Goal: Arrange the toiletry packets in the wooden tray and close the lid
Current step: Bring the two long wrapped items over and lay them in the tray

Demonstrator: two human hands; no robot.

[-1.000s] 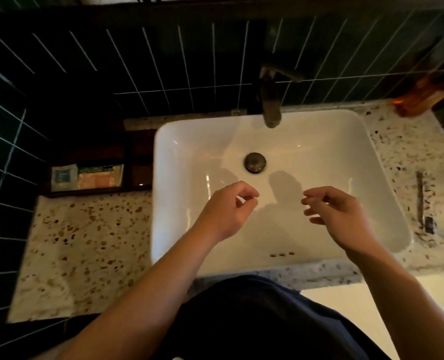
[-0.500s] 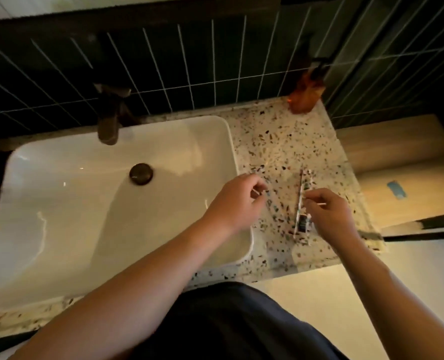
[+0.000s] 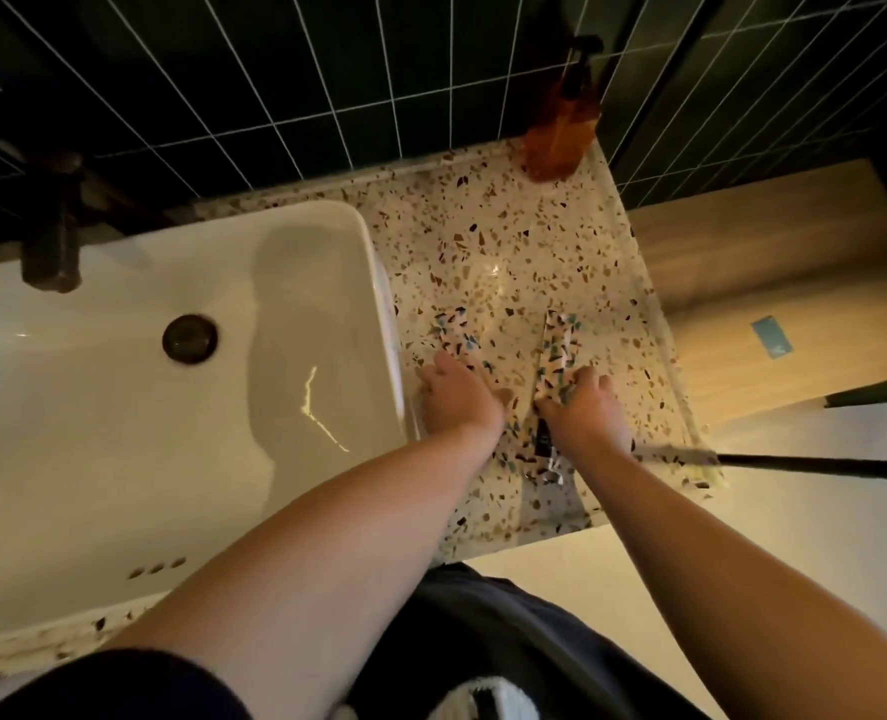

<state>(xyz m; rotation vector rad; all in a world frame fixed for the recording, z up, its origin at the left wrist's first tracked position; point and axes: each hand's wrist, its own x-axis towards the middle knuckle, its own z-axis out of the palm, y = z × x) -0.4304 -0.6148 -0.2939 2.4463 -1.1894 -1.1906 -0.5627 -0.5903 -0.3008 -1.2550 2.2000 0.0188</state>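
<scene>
Two toiletry packets printed with a terrazzo pattern lie on the speckled counter [image 3: 509, 241] to the right of the sink. My left hand [image 3: 457, 400] comes down on the near end of the shorter packet [image 3: 454, 332], with the fingers curled onto it. My right hand [image 3: 587, 407] pinches the middle of the long narrow packet [image 3: 555, 340]; that packet's dark near end [image 3: 542, 441] sticks out beside my wrist. The wooden tray is out of view.
The white sink basin [image 3: 374, 262] lies directly left of my left hand, with the dark tap [image 3: 49, 252] behind it. An amber pump bottle [image 3: 561, 127] stands at the counter's back right corner. The counter's right edge [image 3: 675, 356] drops to a wooden ledge.
My view swung right from the sink to the counter, and the tray left the frame. Both hands moved from above the basin down onto the two packets.
</scene>
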